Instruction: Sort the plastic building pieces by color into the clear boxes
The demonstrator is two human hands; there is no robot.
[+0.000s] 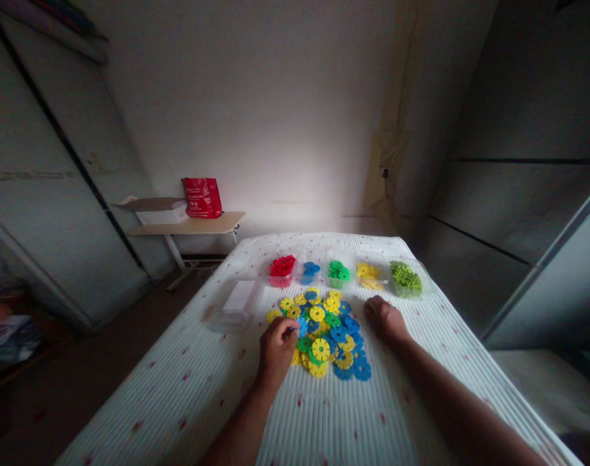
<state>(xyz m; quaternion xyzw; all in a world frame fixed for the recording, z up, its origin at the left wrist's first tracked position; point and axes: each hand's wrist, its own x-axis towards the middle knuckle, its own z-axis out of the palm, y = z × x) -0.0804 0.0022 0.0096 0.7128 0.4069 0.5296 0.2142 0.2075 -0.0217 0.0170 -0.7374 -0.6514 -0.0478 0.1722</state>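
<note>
A pile of yellow, blue and green plastic disc pieces point(328, 336) lies on a white striped table cover point(324, 414). My left hand point(276, 347) is closed at the pile's left edge, pinching a blue piece. My right hand point(385, 318) rests on the cover just right of the pile, fingers curled, nothing visible in it. Beyond the pile stand clear trays in a row: red pieces point(282, 268), blue pieces point(310, 270), green pieces point(338, 272), yellow pieces point(368, 274) and light green pieces point(405, 278).
A clear tray holding a white block point(238, 300) sits left of the pile. Behind the table stands a small desk point(190, 226) with a red bag point(202, 197) and an open box point(151, 208). Walls close in on both sides.
</note>
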